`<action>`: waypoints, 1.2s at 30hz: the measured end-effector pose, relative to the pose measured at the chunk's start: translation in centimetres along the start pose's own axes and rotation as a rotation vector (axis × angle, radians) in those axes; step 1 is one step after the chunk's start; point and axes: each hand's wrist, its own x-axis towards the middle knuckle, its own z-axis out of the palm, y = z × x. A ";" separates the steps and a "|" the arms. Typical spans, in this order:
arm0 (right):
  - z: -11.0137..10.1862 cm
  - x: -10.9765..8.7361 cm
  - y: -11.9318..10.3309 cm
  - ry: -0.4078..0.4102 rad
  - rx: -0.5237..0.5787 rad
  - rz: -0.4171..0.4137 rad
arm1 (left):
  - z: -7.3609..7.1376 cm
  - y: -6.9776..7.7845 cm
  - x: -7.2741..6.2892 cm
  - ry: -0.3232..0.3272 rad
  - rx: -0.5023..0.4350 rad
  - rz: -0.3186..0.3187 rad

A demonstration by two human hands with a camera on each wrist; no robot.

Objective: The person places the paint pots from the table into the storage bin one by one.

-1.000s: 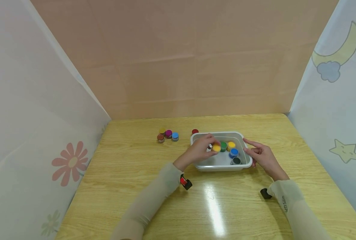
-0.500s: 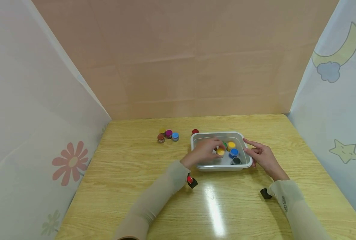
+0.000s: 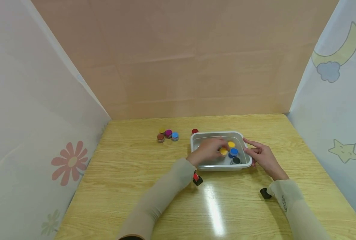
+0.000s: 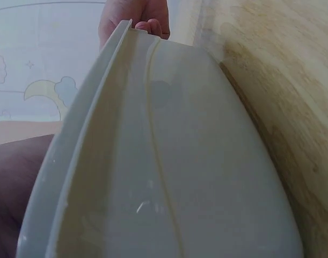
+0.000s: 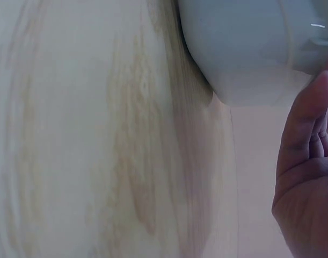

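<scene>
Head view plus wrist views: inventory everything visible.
Table: 1, yellowish wood, foreground
Tray: 1, white, on table
Near yellow jar: 1, yellow, inside tray
Far yellow jar: 1, yellow, inside tray
Blue jar: 1, blue, inside tray
Black jar: 1, black, inside tray
Red jar: 1, red, behind tray
Jar cluster: 4, mustard, brown, magenta, light blue, left of tray
Back sheet: 1, tan, behind table
Left sheet: 1, pale, flowered, left side
Right sheet: 1, pale, moon-printed, right side
Dark shape: 1, unidentified, bottom edge
Wrist devices: 2, black, one per cuff
Sleeves: 2, beige, both forearms
Left hand: 1, bare, in tray, pinching near yellow jar; may hide more jars
Right hand: 1, bare, on tray's right rim
</scene>
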 end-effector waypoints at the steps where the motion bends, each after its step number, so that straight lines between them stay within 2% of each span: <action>1: 0.0 0.0 0.0 0.001 0.001 0.000 | 0.0 0.0 0.1 -0.006 0.009 0.000; 8: -0.2 -0.4 0.2 -0.006 0.000 0.019 | 0.5 0.4 1.0 -0.027 0.082 0.017; 17: 0.1 -0.3 0.2 -0.007 0.006 0.010 | 0.9 0.5 1.0 -0.066 0.047 0.005; 26: 0.1 -0.1 0.1 -0.003 0.011 0.007 | 0.9 0.5 0.8 -0.048 0.032 0.012; 36: 0.1 -0.1 0.0 0.004 0.024 0.002 | 0.8 0.6 1.0 -0.030 0.093 0.010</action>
